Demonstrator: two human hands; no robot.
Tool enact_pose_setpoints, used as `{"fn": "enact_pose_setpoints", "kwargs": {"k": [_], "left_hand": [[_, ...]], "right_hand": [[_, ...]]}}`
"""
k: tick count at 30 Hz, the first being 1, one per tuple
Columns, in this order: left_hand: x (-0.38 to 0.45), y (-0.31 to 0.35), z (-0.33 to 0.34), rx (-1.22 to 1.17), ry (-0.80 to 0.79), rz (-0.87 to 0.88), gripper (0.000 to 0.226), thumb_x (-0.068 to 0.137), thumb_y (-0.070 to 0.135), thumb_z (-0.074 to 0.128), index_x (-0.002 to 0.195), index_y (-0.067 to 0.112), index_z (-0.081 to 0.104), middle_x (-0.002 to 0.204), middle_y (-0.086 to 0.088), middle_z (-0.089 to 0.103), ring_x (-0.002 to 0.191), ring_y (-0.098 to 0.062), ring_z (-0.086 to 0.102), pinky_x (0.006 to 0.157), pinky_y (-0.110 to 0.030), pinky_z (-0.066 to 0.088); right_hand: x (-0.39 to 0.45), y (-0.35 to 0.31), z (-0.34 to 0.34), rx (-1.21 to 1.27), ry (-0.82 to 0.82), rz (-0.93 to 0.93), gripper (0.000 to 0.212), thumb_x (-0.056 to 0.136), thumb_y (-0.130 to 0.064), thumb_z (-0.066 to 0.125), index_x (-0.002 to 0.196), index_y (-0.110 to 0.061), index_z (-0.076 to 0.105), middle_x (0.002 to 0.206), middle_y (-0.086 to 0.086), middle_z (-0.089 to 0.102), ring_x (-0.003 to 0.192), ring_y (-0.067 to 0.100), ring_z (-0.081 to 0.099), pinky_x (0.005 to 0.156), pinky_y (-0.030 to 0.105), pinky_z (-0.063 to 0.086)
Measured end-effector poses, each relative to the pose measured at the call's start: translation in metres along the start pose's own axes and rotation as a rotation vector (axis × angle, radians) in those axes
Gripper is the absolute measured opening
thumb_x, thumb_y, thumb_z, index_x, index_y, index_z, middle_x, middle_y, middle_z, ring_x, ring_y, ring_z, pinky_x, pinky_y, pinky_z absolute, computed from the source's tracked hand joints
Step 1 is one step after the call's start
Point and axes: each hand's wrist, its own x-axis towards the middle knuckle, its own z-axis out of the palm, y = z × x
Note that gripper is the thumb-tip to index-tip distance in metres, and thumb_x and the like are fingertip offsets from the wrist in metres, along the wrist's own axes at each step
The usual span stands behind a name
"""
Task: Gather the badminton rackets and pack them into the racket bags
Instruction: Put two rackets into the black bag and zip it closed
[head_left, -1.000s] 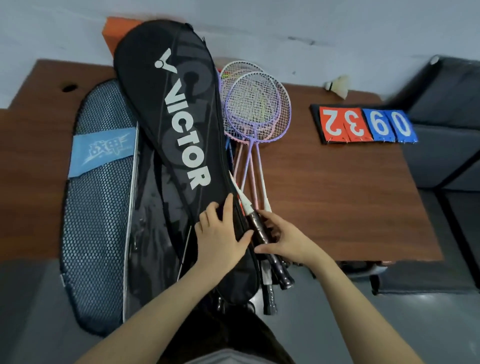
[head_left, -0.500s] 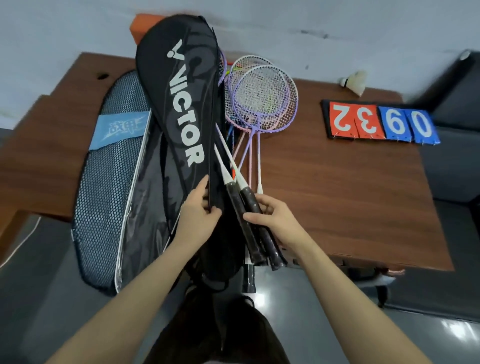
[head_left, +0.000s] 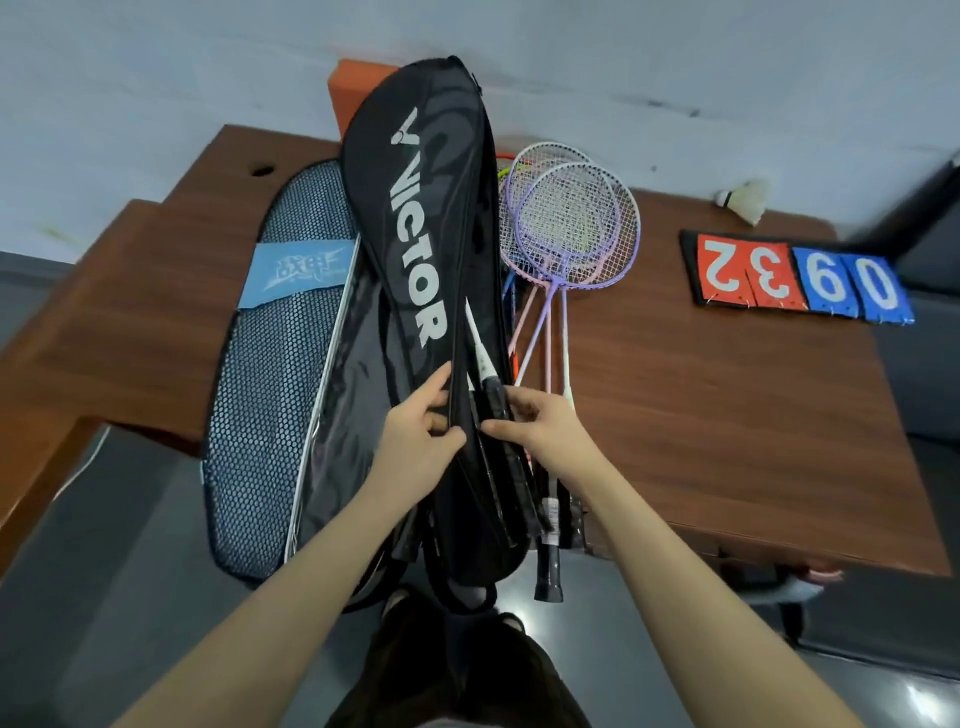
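A black VICTOR racket bag lies lengthwise on the brown table, its open edge facing right. My left hand pinches the bag's open edge. My right hand grips the black handle of a racket whose white shaft runs into the bag's opening. Purple, pink and white rackets lie on the table just right of the bag, their handles passing under my right hand. One black grip hangs over the table's front edge.
A grey mesh racket bag with a blue label lies left of the black one, overhanging the table front. A flip scoreboard and a shuttlecock sit at the right. An orange block stands behind the bag.
The black-handled rackets have slid further into the bag; less of their shafts shows. Both hands have come closer together at the bag's opening.
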Motion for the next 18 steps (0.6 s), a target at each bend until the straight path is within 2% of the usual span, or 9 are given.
{"fn": "enact_pose_setpoints", "kwargs": {"k": [2,4,6,8,11,12,14,16,18], "left_hand": [[0.002,-0.005,-0.002,-0.009,-0.009,-0.014,0.073,0.077,-0.006,0.059,0.138,0.028,0.041,0.102,0.010,0.068,0.075,-0.013,0.065,0.076,-0.032,0.054],[0.003,-0.008,-0.002,-0.049,-0.015,-0.033,0.073,0.076,-0.007,0.059,0.138,0.027,0.042,0.103,0.008,0.069,0.080,-0.017,0.066,0.079,-0.036,0.055],[0.004,-0.007,-0.001,-0.100,-0.027,-0.034,0.072,0.076,-0.008,0.058,0.138,0.025,0.043,0.103,0.005,0.069,0.081,-0.016,0.067,0.077,-0.031,0.055],[0.004,-0.003,0.001,-0.149,-0.031,-0.022,0.071,0.076,-0.012,0.056,0.137,0.022,0.043,0.104,0.002,0.069,0.078,-0.014,0.066,0.073,-0.023,0.053],[0.007,0.002,0.004,-0.200,-0.040,-0.014,0.071,0.076,-0.016,0.055,0.136,0.020,0.044,0.099,0.007,0.069,0.077,-0.015,0.064,0.073,-0.021,0.054],[0.008,0.004,0.005,-0.210,-0.047,-0.012,0.071,0.076,-0.017,0.054,0.135,0.021,0.045,0.096,0.009,0.070,0.077,-0.015,0.064,0.075,-0.023,0.055],[0.009,0.007,0.007,-0.233,-0.054,-0.009,0.072,0.075,-0.018,0.054,0.133,0.025,0.047,0.091,0.012,0.071,0.076,-0.013,0.064,0.075,-0.024,0.054],[0.009,0.008,0.010,-0.264,-0.047,-0.017,0.073,0.075,-0.020,0.052,0.130,0.028,0.047,0.088,0.014,0.071,0.073,-0.010,0.063,0.071,-0.021,0.053],[0.009,0.009,0.012,-0.293,-0.034,-0.030,0.072,0.075,-0.020,0.051,0.132,0.024,0.048,0.088,0.010,0.072,0.071,-0.012,0.059,0.069,-0.022,0.051]], "right_hand": [[-0.003,-0.005,0.002,-0.073,-0.037,-0.006,0.020,0.092,-0.006,0.056,0.104,-0.019,0.065,0.089,-0.008,0.066,0.073,-0.011,0.059,0.073,0.006,0.045],[-0.008,-0.001,-0.002,-0.087,-0.004,0.001,0.027,0.094,-0.007,0.052,0.108,-0.028,0.060,0.087,-0.012,0.055,0.075,-0.014,0.054,0.074,0.006,0.041],[-0.013,0.010,-0.008,-0.110,0.054,0.034,0.034,0.091,-0.011,0.057,0.117,-0.034,0.057,0.096,-0.008,0.048,0.086,-0.010,0.049,0.081,0.009,0.037],[-0.023,0.019,-0.011,-0.014,0.051,0.097,0.040,0.089,-0.008,0.060,0.124,-0.028,0.058,0.106,-0.006,0.050,0.096,-0.007,0.051,0.085,0.009,0.040],[-0.036,0.034,-0.014,0.261,0.032,0.178,0.052,0.085,0.000,0.061,0.127,-0.030,0.056,0.119,0.004,0.059,0.110,0.018,0.060,0.099,0.031,0.047],[-0.039,0.038,-0.018,0.314,0.052,0.201,0.057,0.083,0.001,0.063,0.129,-0.032,0.055,0.116,0.006,0.059,0.108,0.022,0.060,0.098,0.036,0.048],[-0.045,0.047,-0.025,0.379,0.078,0.280,0.062,0.080,-0.001,0.068,0.132,-0.031,0.050,0.099,0.005,0.063,0.090,0.020,0.063,0.082,0.032,0.051],[-0.050,0.050,-0.029,0.387,0.030,0.371,0.053,0.079,-0.010,0.071,0.127,-0.019,0.053,0.095,0.004,0.067,0.079,0.016,0.061,0.074,0.029,0.048],[-0.052,0.049,-0.028,0.430,-0.016,0.383,0.030,0.078,-0.011,0.072,0.107,-0.008,0.063,0.092,0.006,0.071,0.075,0.015,0.065,0.071,0.027,0.050]]}}
